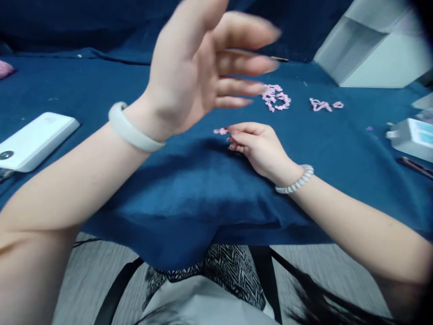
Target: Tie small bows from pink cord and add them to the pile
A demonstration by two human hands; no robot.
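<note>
My left hand [199, 67] is raised high above the cloth, palm toward the right, fingers spread and slightly blurred, holding nothing. Lower and to its right, my right hand [259, 146] pinches a small pink piece [220, 131] between thumb and forefinger, its end sticking out to the left. Behind the hands a cluster of pink knotted pieces [277, 98] lies on the blue cloth [189, 180], partly near the left fingertips. Farther right are a few more pink pieces [321, 105].
A white power bank [37, 140] lies at the left, with a pink bundle [5, 69] behind it. At the right are a white box-shaped stand [375, 49], a small white box [412, 137] and a dark pen [414, 167]. The cloth's front edge hangs over my lap.
</note>
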